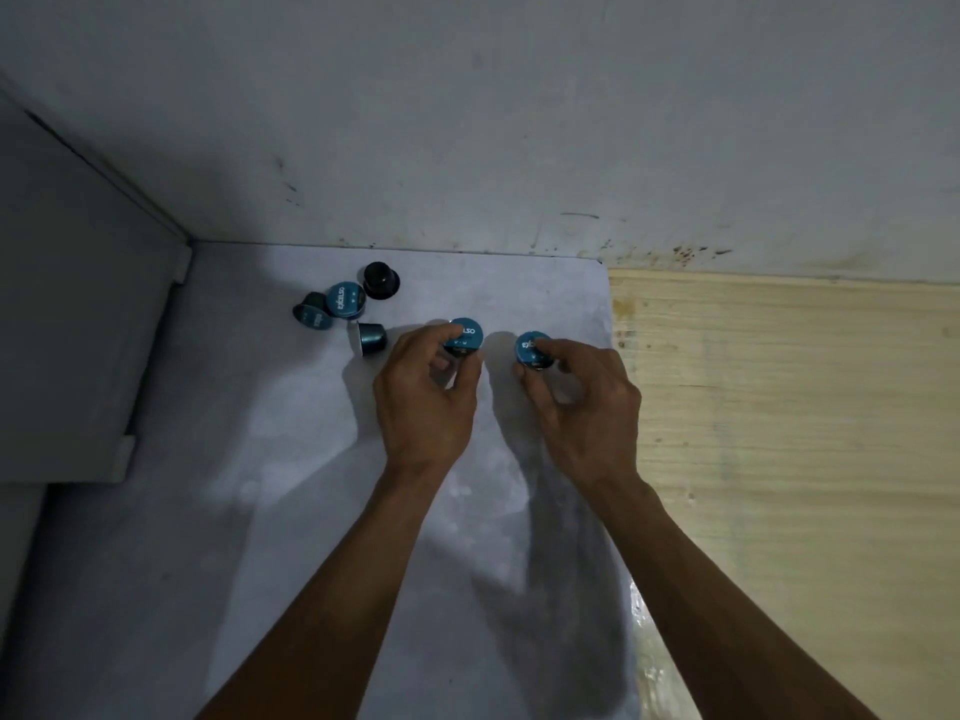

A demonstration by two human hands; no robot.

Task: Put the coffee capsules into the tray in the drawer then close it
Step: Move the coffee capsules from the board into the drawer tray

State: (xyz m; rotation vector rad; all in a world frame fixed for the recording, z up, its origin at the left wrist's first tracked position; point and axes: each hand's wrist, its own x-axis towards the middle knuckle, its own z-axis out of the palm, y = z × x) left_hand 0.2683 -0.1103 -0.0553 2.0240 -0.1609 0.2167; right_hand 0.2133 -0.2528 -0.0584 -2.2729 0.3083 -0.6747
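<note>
Head view, nearest first: my left hand (423,392) pinches one capsule (466,335); my right hand (587,394) pinches another capsule (531,349), both on the grey counter (260,511). Four loose capsules (347,299) lie far left. Step, I judge: pickup. Drawer and tray unseen; next I must find them.

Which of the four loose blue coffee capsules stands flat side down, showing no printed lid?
The dark capsule farthest back, nearest the wall: its domed body points up. Two neighbours show teal printed lids; the fourth lies on its side.
</note>
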